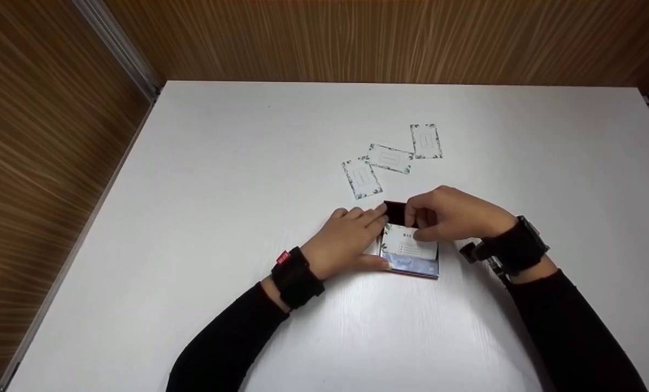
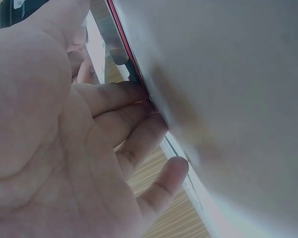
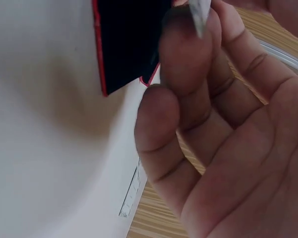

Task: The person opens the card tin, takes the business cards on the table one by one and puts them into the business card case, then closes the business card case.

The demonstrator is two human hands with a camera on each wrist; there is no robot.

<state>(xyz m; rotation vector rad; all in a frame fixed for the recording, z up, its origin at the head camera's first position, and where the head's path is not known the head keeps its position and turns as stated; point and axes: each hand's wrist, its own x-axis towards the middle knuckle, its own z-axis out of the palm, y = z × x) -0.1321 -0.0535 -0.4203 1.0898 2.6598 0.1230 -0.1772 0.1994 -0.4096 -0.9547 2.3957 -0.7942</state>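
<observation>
A small red-edged card case lies unfolded on the table, its dark lid (image 1: 394, 212) on the far side. Over its shiny bluish near part (image 1: 414, 265) is a white card (image 1: 396, 239) with leaf patterns and print. My right hand (image 1: 458, 215) pinches that card between thumb and fingers; a white corner (image 3: 200, 17) shows at the fingertips in the right wrist view. With fairly straight fingers, my left hand (image 1: 346, 239) steadies the case's left side, thumb at the near corner. In the left wrist view its fingertips touch the red edge (image 2: 120, 25).
Beyond the case, three white leaf-bordered cards lie flat on the white table (image 1: 221, 190): a left card (image 1: 362, 177), a middle card (image 1: 390, 158) and a right card (image 1: 426, 141). Wood-grain panels (image 1: 357, 41) stand along the table's back and left edges.
</observation>
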